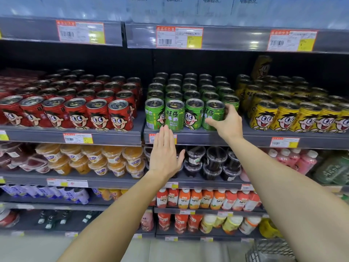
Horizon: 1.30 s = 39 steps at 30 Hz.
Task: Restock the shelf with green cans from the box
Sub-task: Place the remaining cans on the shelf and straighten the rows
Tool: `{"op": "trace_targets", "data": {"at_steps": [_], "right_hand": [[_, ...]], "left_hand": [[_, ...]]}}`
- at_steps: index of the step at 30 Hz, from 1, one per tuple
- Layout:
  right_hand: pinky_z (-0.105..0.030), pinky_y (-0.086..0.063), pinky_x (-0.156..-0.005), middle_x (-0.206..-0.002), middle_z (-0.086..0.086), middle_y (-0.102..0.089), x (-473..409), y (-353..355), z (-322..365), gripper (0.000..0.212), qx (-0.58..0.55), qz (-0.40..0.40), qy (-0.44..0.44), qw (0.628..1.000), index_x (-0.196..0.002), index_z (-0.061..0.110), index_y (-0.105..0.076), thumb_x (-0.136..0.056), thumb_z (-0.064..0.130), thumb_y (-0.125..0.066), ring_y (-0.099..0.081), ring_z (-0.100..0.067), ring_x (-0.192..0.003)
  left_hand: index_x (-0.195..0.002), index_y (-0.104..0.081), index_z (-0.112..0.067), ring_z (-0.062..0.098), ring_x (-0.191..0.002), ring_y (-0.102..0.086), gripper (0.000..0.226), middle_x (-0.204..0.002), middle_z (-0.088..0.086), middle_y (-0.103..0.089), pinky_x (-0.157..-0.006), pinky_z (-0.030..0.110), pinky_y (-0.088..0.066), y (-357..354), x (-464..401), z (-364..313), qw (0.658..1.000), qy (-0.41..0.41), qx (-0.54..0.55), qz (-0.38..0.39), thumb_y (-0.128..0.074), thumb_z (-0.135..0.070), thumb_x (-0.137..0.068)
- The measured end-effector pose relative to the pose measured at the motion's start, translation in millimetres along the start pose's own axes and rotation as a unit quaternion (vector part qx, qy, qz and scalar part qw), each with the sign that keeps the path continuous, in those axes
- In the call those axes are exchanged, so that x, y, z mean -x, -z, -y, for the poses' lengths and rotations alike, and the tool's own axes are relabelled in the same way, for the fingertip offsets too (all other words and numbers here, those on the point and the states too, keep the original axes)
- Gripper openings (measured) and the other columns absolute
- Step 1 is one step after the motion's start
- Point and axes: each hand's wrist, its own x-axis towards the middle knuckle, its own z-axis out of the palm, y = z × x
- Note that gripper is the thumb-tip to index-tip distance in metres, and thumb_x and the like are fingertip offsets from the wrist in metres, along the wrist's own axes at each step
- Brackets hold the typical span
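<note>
Two arms outstretched, left hand [164, 156] flat with fingers straight, right hand [227, 122] gripping front green can [213, 115]

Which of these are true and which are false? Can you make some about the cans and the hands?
1. The right hand holds a green can in the front row. True.
2. The left hand grips a red can. False: its fingers are straight and hold nothing, in front of the shelf edge.
3. The red cans stand to the left of the green ones. True.
4. The yellow cans sit on the shelf below. False: they share the green cans' shelf, on the right.
</note>
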Motion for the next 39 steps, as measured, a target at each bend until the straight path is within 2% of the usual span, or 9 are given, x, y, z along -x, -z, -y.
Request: {"op": "trace_targets", "data": {"at_steps": [8,14,19,20,22,24,28,36,39], "right_hand": [[-0.044,-0.044,-0.099,-0.126,-0.011,-0.060,9.8,-3.0,4.1,0.079,0.110,0.035,-0.033,0.993,-0.134,0.015,-0.040,-0.072,0.035,-0.085,-0.052,-0.034,-0.121],[-0.047,-0.029,-0.113,-0.126,-0.020,-0.059,35.3,-8.7,-1.1,0.076,0.226,0.023,-0.021,0.974,-0.136,0.003,-0.033,-0.087,0.049,-0.066,-0.053,-0.036,-0.121],[-0.044,-0.045,-0.092,-0.125,-0.017,-0.057,46.3,9.2,-13.2,0.066,0.280,0.034,0.005,0.959,-0.130,0.006,-0.040,-0.089,0.054,-0.059,-0.052,-0.035,-0.117],[-0.043,-0.046,-0.088,-0.124,-0.016,-0.057,46.0,16.1,-13.4,0.065,0.293,0.023,0.011,0.956,-0.129,0.006,-0.042,-0.090,0.055,-0.058,-0.053,-0.035,-0.116],[-0.042,-0.047,-0.085,-0.122,-0.016,-0.058,42.3,30.4,-10.5,0.064,0.322,0.004,0.031,0.946,-0.128,0.005,-0.044,-0.091,0.057,-0.054,-0.054,-0.034,-0.112],[-0.041,-0.049,-0.080,-0.115,-0.014,-0.061,34.6,43.8,0.0,0.058,0.334,0.001,0.056,0.941,-0.122,0.007,-0.049,-0.092,0.057,-0.052,-0.057,-0.033,-0.105],[-0.041,-0.053,-0.078,-0.111,-0.013,-0.066,7.2,57.8,45.3,0.056,0.344,0.064,0.075,0.934,-0.117,0.010,-0.056,-0.091,0.059,-0.053,-0.061,-0.033,-0.097],[-0.040,-0.046,-0.100,-0.134,-0.007,-0.059,-20.2,-4.8,128.3,0.088,0.326,0.251,0.226,0.883,-0.135,0.014,-0.055,-0.069,0.070,-0.071,-0.054,-0.026,-0.122],[-0.040,-0.050,-0.095,-0.126,-0.009,-0.062,-33.9,-31.1,132.6,0.093,0.341,0.310,0.226,0.858,-0.133,0.012,-0.055,-0.062,0.069,-0.076,-0.058,-0.026,-0.114]], "left_hand": [[-0.150,0.001,0.008,0.037,-0.147,0.005,0.085,-0.158,0.026,0.004,-0.120,0.046,-0.005,4.5,2.2,-1.1,1.000,-0.006,-0.008,0.027,-0.026,-0.054,-0.098],[-0.150,0.002,0.007,0.035,-0.148,0.005,0.081,-0.159,0.024,0.005,-0.121,0.044,-0.003,17.3,1.3,12.1,0.997,-0.050,-0.044,0.050,-0.024,-0.050,-0.100],[-0.151,-0.021,0.001,0.027,-0.147,-0.018,0.064,-0.158,0.017,-0.020,-0.120,0.036,-0.016,45.1,-3.3,53.6,0.985,-0.169,0.011,0.040,-0.033,-0.039,-0.101],[-0.143,-0.038,0.003,0.029,-0.140,-0.036,0.058,-0.150,0.020,-0.037,-0.116,0.037,-0.028,54.6,-6.4,63.3,0.976,-0.217,0.014,0.009,-0.044,-0.033,-0.099],[-0.109,-0.065,0.001,0.034,-0.101,-0.065,0.030,-0.109,0.020,-0.067,-0.090,0.042,-0.051,72.8,-18.2,81.3,0.958,-0.276,0.017,-0.076,-0.057,-0.021,-0.090],[-0.085,-0.062,-0.007,0.031,-0.070,-0.061,0.021,-0.078,0.010,-0.064,-0.069,0.041,-0.049,97.0,-34.4,94.3,0.962,-0.249,-0.005,-0.111,-0.047,-0.020,-0.090],[-0.089,-0.061,-0.003,0.035,-0.072,-0.058,0.014,-0.079,0.014,-0.062,-0.066,0.044,-0.043,131.0,-70.5,110.5,0.967,-0.205,-0.006,-0.150,-0.055,-0.015,-0.086],[-0.119,-0.062,-0.007,0.032,-0.108,-0.059,0.066,-0.115,0.014,-0.065,-0.090,0.040,-0.049,140.3,-124.0,114.3,0.989,-0.120,0.080,0.035,-0.061,-0.062,-0.081],[-0.116,-0.065,-0.005,0.029,-0.104,-0.062,0.077,-0.112,0.013,-0.069,-0.090,0.040,-0.051,133.7,-133.2,118.6,0.988,-0.095,0.073,0.100,-0.064,-0.069,-0.073]]}}
